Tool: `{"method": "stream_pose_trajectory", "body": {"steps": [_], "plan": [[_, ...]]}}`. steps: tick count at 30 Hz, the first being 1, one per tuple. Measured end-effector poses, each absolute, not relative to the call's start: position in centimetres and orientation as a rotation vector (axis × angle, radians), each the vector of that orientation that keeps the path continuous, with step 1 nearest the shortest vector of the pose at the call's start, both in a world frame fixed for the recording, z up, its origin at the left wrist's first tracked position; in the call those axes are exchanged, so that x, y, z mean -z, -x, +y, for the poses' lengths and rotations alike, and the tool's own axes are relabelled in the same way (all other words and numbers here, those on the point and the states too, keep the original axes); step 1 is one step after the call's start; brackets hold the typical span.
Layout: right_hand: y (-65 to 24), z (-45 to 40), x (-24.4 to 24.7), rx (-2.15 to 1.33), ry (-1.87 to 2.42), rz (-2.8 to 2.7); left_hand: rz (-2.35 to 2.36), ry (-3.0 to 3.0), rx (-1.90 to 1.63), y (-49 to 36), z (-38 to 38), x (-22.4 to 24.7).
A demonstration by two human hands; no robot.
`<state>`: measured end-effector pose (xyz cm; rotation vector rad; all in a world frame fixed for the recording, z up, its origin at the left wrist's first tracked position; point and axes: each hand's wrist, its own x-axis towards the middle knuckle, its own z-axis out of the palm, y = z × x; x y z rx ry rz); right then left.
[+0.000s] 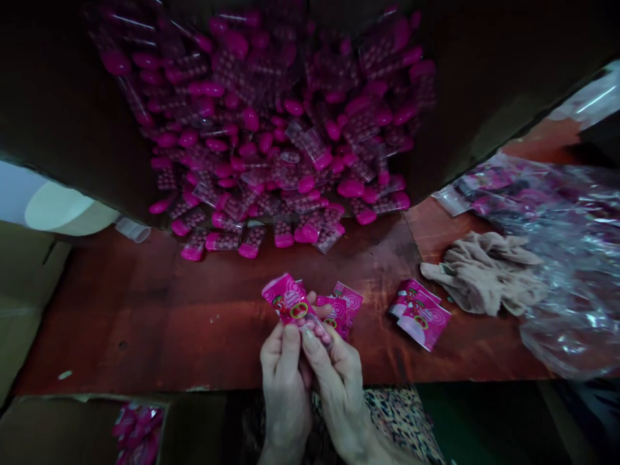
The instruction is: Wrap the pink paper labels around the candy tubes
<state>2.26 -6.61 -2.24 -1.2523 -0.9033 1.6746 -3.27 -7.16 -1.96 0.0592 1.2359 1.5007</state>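
A brown cardboard carton (58,103) is filling the top of the view, its open side spilling a heap of pink-capped plastic tubes (252,148) filled with round pink beads, and the lowest tubes are lying on a reddish-brown wooden tabletop (145,310). On the right, a crumpled clear plastic bag (571,271) is holding more pink packaging, and a beige nylon stocking (484,274) is lying bunched against it. At the lower left, a smaller carton (58,429) is showing 1 cluster of pink packets (138,433). A small clear plastic cup (132,230) is lying on its side by the large carton. The person's leopard-print clothing (402,416) is showing below the table edge.

Just right of the hands, 2 or more pink printed cards (419,316) are lying stacked, and another loose group (346,303) is sitting directly behind the hands. Above the tabletop, the left hand (285,394) and right hand (339,394) are working close together, nearly touching. The left thumb and fingers are closed in a tight pinch on a pink printed card (289,298), while the right fingers (314,339) are pinched around a clear tube of pink beads (314,328) that is lying against the card's lower edge.
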Motion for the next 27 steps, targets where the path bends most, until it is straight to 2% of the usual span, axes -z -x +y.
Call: {"method": "stream_pose_trajectory", "body": {"steps": [3, 9, 17, 27], "plan": [[-2.4, -6.2, 2.3, -1.640, 1.246, -0.955, 1.203, -0.033, -1.495, 3.0, -7.2, 2.2], [-3.4, -5.4, 2.2, -1.869, 1.107, -1.146, 1.167, -0.090, -1.471, 4.1, -6.7, 2.0], [-4.0, -5.1, 2.2, -1.871, 1.163, -1.228, 1.310, -0.109, -1.424, 3.2, -7.5, 2.4], [-4.6, -5.1, 2.1, -1.808, 1.217, -1.491, 1.160, -0.226, -1.416, 5.0, -6.6, 1.9]]}}
